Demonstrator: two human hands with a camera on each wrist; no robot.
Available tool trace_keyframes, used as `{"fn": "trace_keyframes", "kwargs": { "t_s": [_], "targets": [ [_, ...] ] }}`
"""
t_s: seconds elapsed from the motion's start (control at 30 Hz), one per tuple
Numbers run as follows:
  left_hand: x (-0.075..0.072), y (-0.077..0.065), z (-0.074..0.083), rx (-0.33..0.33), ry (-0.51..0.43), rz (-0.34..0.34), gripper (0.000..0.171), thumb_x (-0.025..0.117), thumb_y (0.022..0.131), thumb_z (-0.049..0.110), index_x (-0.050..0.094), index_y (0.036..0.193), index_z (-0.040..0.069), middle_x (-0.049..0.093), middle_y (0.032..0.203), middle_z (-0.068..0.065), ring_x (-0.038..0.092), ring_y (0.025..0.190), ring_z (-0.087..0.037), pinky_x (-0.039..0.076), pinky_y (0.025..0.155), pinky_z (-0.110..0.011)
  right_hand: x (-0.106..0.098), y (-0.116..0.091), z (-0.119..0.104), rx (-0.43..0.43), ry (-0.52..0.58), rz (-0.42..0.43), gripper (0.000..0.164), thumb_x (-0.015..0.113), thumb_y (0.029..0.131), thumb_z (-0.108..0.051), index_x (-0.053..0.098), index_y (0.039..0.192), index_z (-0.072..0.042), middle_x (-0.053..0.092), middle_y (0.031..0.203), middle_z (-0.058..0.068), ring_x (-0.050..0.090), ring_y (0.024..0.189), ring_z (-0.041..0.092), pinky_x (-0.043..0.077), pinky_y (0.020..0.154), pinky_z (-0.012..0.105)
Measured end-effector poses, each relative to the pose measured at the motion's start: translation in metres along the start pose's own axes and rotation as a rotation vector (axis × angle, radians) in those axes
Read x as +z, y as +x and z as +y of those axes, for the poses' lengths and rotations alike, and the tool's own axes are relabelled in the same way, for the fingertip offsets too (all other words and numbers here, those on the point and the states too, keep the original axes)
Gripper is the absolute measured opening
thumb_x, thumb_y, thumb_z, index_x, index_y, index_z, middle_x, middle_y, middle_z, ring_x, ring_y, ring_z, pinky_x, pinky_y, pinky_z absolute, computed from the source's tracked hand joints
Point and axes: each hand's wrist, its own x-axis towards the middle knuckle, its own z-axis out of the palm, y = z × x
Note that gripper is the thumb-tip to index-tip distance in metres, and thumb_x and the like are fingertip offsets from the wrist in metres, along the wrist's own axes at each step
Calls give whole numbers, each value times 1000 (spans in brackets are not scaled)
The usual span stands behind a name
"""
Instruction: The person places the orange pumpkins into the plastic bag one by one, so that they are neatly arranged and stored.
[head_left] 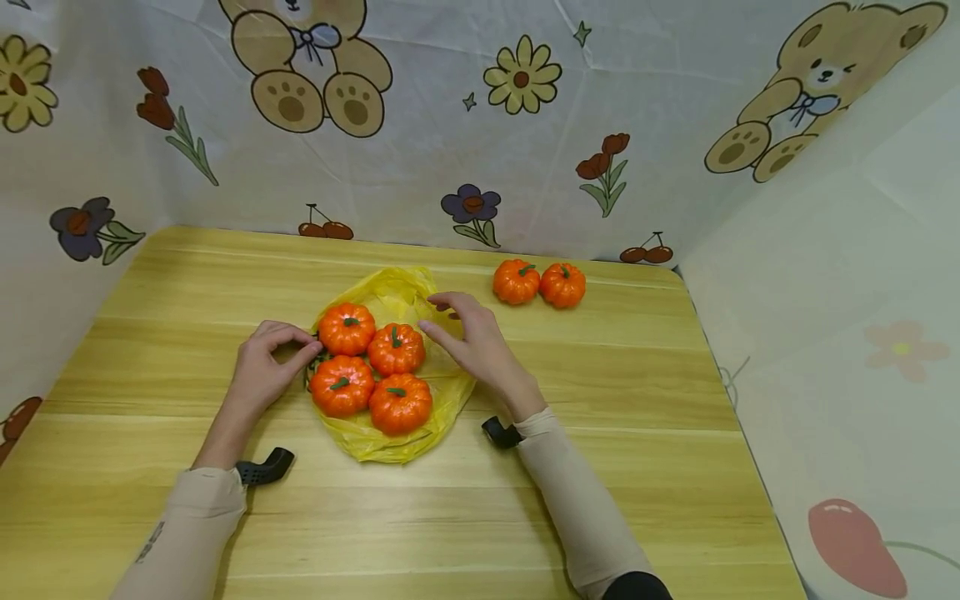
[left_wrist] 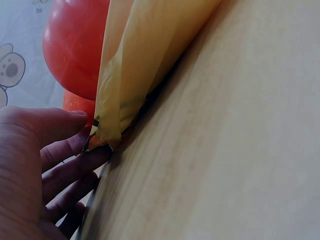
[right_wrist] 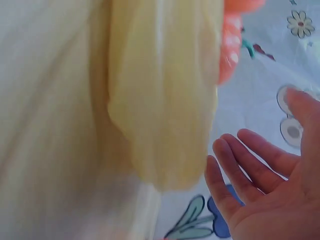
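Note:
A yellow plastic bag (head_left: 390,292) lies spread on the table with several small orange toy pumpkins (head_left: 401,404) with green stems grouped on it. At its left edge, where a dark patterned strip (head_left: 311,367) shows, my left hand (head_left: 268,362) pinches the bag rim between thumb and fingers. The left wrist view has those fingertips right at the bag's gathered yellow edge (left_wrist: 112,110), beside a pumpkin (left_wrist: 77,47). Over the bag's upper right edge hovers my right hand (head_left: 480,346), thumb and fingers spread and holding nothing. Its fingers (right_wrist: 250,172) are straight beside the bag (right_wrist: 165,100).
Two more orange pumpkins (head_left: 516,282) stand side by side toward the back right of the wooden table (head_left: 637,467). A white cloth (head_left: 420,100) printed with bears and flowers hangs behind the table and along its sides. Each wrist wears a black camera mount (head_left: 266,467).

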Motion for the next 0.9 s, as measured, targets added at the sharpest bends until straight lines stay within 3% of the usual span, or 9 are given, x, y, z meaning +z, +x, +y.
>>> {"fn": "trace_keyframes", "kwargs": {
  "t_s": [0.3, 0.73, 0.9],
  "targets": [
    [0, -1, -1, -15, 3, -10, 10, 81, 95, 17, 79, 93, 7, 74, 103, -10, 50, 102, 1, 36, 94, -17, -29, 1, 23, -8, 5, 149, 40, 73, 102, -25, 64, 136, -5, 68, 133, 15, 64, 120, 27, 55, 103, 43],
    [0, -2, -2, -5, 0, -5, 9, 81, 95, 17, 79, 93, 9, 76, 102, -13, 50, 103, 1, 36, 94, -17, -68, -7, 48, 37, -62, 295, 41, 76, 99, -22, 66, 135, -4, 70, 128, 17, 67, 118, 32, 52, 104, 49],
    [0, -1, -1, 6, -1, 0, 7, 82, 94, 16, 79, 92, 9, 76, 101, -13, 51, 102, 1, 36, 94, -17, -86, -10, 60, 65, 1, 385, 41, 78, 97, -13, 65, 133, 1, 69, 128, 22, 66, 117, 40, 54, 103, 54]
  ]
}}
